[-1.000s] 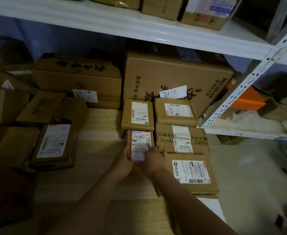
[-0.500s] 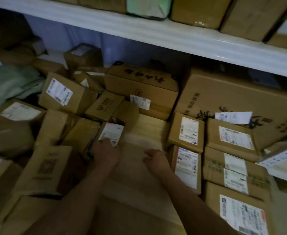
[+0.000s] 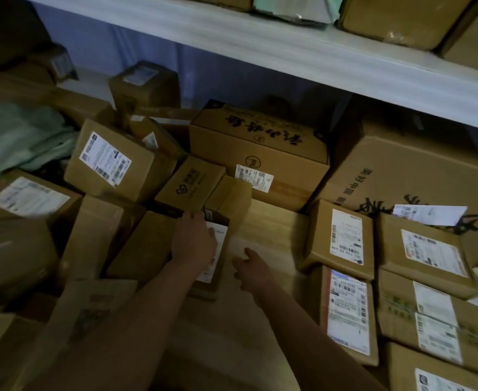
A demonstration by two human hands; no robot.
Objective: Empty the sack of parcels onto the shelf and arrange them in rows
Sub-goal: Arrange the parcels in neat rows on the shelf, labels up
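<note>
My left hand (image 3: 194,241) lies on a small brown parcel (image 3: 218,258) with a white label, fingers curled over its far end. That parcel sits at the right edge of a loose pile of cardboard parcels (image 3: 111,162). My right hand (image 3: 250,268) hovers just right of it over the bare wooden shelf board (image 3: 271,221), fingers apart and holding nothing. Further right, labelled parcels lie flat in two rows (image 3: 343,238) (image 3: 429,249). A pale green sack (image 3: 20,136) lies crumpled at the far left.
Two big printed cartons (image 3: 257,148) (image 3: 418,170) stand against the back of the shelf. A white upper shelf (image 3: 288,52) loaded with boxes hangs low overhead. More parcels fill the near left corner (image 3: 12,249).
Both hands left the small parcel in the right-hand rows. My view and left hand swung left onto the pile's labelled parcel; my right hand followed, holding nothing.
</note>
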